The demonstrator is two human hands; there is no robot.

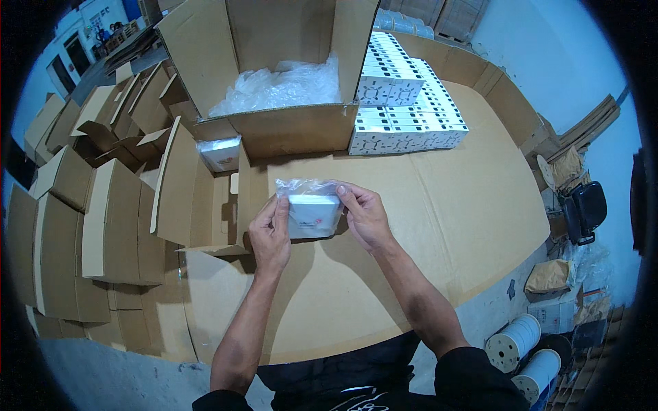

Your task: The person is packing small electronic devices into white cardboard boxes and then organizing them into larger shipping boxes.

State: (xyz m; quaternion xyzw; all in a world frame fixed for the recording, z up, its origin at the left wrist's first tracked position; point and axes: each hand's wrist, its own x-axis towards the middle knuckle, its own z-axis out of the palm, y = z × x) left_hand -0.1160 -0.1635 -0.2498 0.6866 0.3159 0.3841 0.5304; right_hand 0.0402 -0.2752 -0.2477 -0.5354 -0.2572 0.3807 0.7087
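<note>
Brown cardboard (439, 226) covers the worktop; over it, the left hand (271, 231) and right hand (367, 216) pinch a clear bag (305, 185) at either side near its top, apparently keeping it taut around a white box (312, 216). The box faces the wearer, longer axis seemingly left to right. Beyond stand an open carton (186, 195), a larger carton (301, 133) holding clear plastic (288, 85), seemingly within reach, and stacked white boxes (411, 140).

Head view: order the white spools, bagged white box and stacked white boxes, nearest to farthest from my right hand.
1. Bagged white box: gripped, left of your right hand.
2. Stacked white boxes: ahead, slightly right.
3. White spools: lower right.
</note>
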